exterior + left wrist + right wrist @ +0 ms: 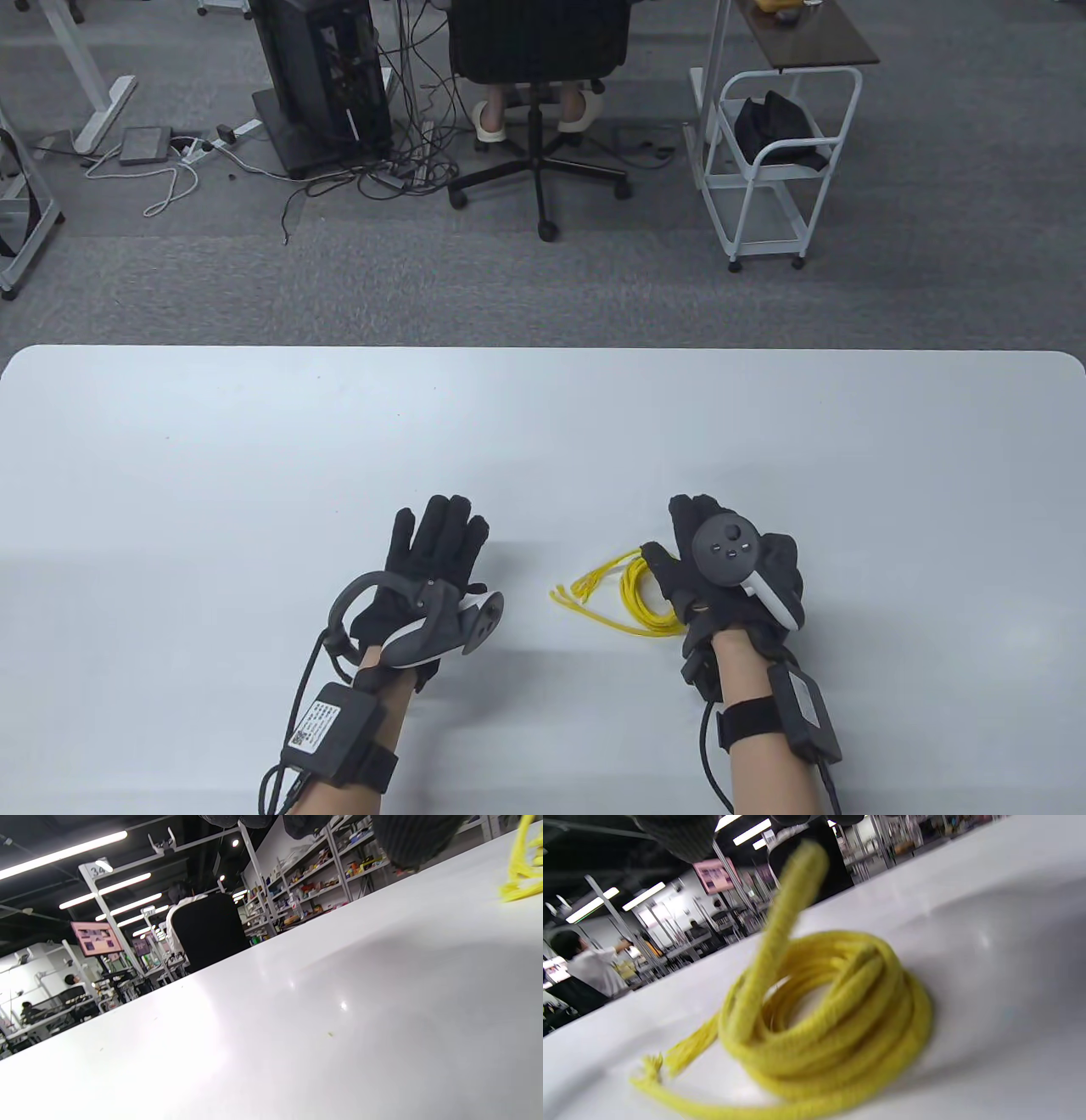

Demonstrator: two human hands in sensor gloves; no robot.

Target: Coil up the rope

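Two hands over worktop (pixel 543 441). Rope (pixel 632 594) lies mostly coiled just left of right hand (pixel 734 577), frayed ends trailing left. Right hand above coil edge; whether it grips a strand, cannot tell. Left hand (pixel 428 573) apart, fingers spread, empty, likely free to tidy ends.

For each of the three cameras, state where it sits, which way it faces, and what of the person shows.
Table view: above, looking down at the white table; left hand, right hand beside the yellow rope.
Left wrist view: low over the table, facing across it; glove fingertips at top.
Right wrist view: low, facing the coiled rope; fingertip at top.
All three share the rope.
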